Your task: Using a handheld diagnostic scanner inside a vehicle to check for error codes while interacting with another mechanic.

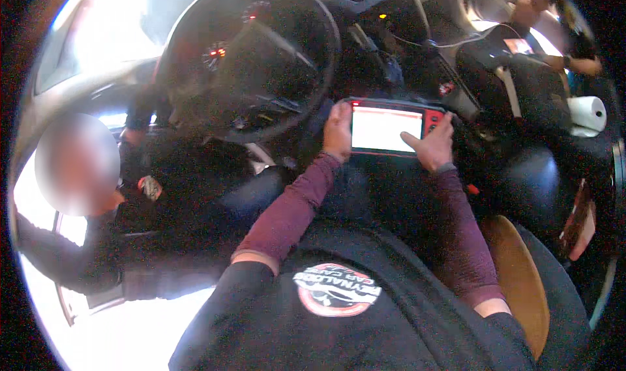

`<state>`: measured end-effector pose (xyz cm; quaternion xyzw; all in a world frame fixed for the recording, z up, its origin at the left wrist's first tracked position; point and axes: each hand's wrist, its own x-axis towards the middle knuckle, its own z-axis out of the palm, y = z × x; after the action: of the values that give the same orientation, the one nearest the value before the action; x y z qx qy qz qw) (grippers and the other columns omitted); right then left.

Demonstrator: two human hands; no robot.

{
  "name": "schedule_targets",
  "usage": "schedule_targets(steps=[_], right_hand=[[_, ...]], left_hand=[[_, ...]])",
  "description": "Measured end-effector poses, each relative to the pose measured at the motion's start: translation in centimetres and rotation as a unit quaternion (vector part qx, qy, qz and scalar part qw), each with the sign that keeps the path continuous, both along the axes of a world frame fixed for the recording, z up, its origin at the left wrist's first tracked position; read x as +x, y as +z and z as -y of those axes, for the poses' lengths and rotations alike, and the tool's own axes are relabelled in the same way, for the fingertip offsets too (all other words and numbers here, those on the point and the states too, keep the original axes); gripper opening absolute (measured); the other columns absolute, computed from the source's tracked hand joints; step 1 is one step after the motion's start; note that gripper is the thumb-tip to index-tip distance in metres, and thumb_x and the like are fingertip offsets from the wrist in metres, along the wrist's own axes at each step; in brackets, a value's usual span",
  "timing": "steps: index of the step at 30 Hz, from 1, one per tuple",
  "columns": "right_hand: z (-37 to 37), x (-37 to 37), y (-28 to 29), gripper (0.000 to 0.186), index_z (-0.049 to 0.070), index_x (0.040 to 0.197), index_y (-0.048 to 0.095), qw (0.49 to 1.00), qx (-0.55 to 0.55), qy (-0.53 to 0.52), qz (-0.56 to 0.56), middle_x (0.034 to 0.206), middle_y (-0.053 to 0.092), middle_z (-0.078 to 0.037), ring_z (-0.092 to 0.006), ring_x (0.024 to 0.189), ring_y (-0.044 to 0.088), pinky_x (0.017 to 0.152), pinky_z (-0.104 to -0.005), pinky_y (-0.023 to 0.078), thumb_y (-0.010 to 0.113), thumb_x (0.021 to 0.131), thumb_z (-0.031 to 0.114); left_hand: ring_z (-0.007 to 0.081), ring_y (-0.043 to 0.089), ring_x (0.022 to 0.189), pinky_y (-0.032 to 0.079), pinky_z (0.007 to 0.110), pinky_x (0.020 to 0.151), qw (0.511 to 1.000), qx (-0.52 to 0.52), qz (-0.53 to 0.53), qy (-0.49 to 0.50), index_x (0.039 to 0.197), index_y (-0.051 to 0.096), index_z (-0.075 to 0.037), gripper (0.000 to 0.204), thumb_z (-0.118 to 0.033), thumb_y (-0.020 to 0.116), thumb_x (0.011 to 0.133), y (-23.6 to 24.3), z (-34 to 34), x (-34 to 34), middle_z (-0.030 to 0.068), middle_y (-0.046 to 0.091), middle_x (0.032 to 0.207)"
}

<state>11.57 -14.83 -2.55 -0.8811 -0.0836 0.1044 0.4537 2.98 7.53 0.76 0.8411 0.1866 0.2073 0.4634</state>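
Between my hands is a black-and-red diagnostic tablet (383, 126), held up in front of my lap with its bright white screen facing me. My left hand (336, 133) grips its left edge, the fingers mostly behind it. My right hand (435, 144) holds the right end near the buttons, its thumb stretched over the lower right of the screen; whether it touches the glass I cannot tell. The screen is too washed out to make out. Purple sleeves cover both my forearms.
A steering wheel (334, 53) stands ahead on the left, with lit dashboard gauges behind it. One person (72, 253) is at the open door on the left; another person's arm (583, 64) shows at far right. A white paper roll (587, 115) sits on the right, near a thin cable (466, 44).
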Motion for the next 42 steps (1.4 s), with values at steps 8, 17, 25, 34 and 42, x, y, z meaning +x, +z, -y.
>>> schedule_targets(steps=[8,17,25,34,42], right_hand=[[-1.6,-1.2,1.9,0.142,-0.004,0.152,-0.01,0.999,-0.019,0.015,-0.022,0.155,0.01,-0.036,-0.0551,0.139,0.025,0.113,-0.0562,0.029,0.082,0.064,0.061],[-1.7,-1.3,2.1,0.138,0.006,0.155,-0.005,0.999,-0.035,0.012,-0.021,0.156,0.007,-0.035,-0.0559,0.14,0.024,0.112,-0.0593,0.029,0.081,0.064,0.063],[-1.7,-1.1,0.9,0.134,0.007,0.156,-0.003,0.999,-0.017,0.025,-0.028,0.157,0.006,-0.032,-0.0537,0.14,0.024,0.111,-0.0634,0.026,0.082,0.066,0.058],[-2.1,-1.3,-0.1,0.132,0.01,0.156,-0.004,0.999,-0.03,0.013,-0.014,0.158,0.006,-0.029,-0.049,0.144,0.019,0.11,-0.0658,0.025,0.079,0.067,0.06],[-2.2,-0.5,-2.4,0.122,0.005,0.156,0.002,0.998,0.023,-0.01,0.059,0.155,0.014,-0.032,-0.0492,0.141,0.024,0.113,-0.0596,0.023,0.074,0.074,0.059]], left_hand=[[0.0196,0.055,0.117,0.041,0.031,0.102,0.991,-0.131,0.04,0.003,0.136,0.048,0.003,0.049,-0.034,0.045,0.105,0.2,-0.9,-0.7,0.013,0.061,0.126],[0.0177,0.055,0.115,0.041,0.03,0.101,0.989,-0.14,0.046,0.007,0.137,0.048,0.003,0.051,-0.037,0.043,0.106,-0.3,-0.7,-0.2,0.0108,0.062,0.123],[0.0165,0.056,0.113,0.041,0.03,0.1,0.994,-0.096,0.052,-0.022,0.136,0.049,0.002,0.051,-0.038,0.043,0.106,0.6,-0.2,-0.5,0.0092,0.062,0.121],[0.0185,0.053,0.119,0.038,0.03,0.104,0.994,-0.099,0.049,-0.004,0.137,0.047,0.004,0.054,-0.04,0.043,0.105,0.4,-0.5,-0.3,0.0111,0.06,0.127],[0.0188,0.054,0.118,0.039,0.03,0.103,0.99,-0.121,0.057,-0.042,0.137,0.046,0.005,0.054,-0.039,0.042,0.106,-0.4,-1.7,-0.2,0.0117,0.061,0.126]])
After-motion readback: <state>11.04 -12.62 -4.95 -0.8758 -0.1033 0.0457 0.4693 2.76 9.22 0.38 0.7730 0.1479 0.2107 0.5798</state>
